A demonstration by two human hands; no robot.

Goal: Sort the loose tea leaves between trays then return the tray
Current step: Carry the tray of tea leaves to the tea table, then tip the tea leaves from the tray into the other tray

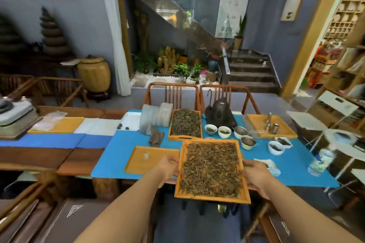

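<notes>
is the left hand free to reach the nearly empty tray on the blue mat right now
Probably not yet: the left hand grips the left edge of the leaf-filled tray, as the right hand does opposite. The nearly empty tray lies just beside it, unobstructed.

Matt wooden tray (pixel 212 199); smooth blue tablecloth (pixel 292 169).

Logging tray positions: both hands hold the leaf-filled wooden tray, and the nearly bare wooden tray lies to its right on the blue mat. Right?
Wrong side. The head view shows the nearly bare wooden tray left of the leaf-filled wooden tray, which both hands, left and right, hold.
</notes>
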